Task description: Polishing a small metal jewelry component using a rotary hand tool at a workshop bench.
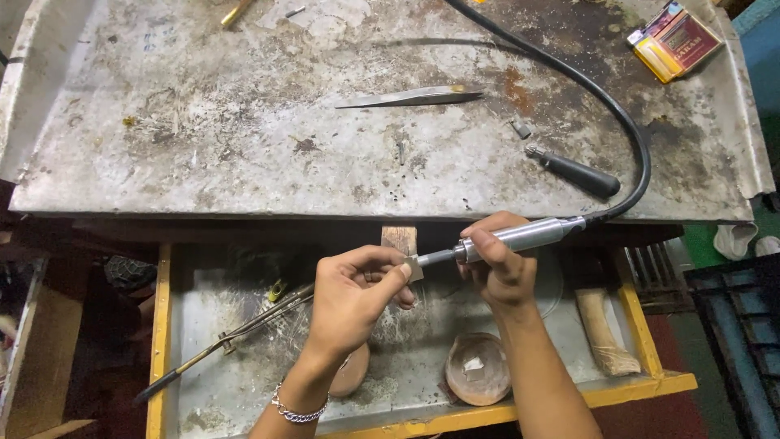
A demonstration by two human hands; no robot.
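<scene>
The small metal piece [415,267] is a flat, pale grey, roughly square bit of sheet, held upright on edge between thumb and fingertips, just below the wooden peg that sticks out from the table's front edge. Only its right part shows; the rest is hidden behind the thumb. The rotary handpiece [520,236] is a slim silvery metal cylinder with a darker narrow nose, lying nearly level with its tip pointing left and slightly down. The tip meets the piece's right face. From the handpiece's rear end a black flexible shaft [617,110] curves up and back across the table toward its far edge.
</scene>
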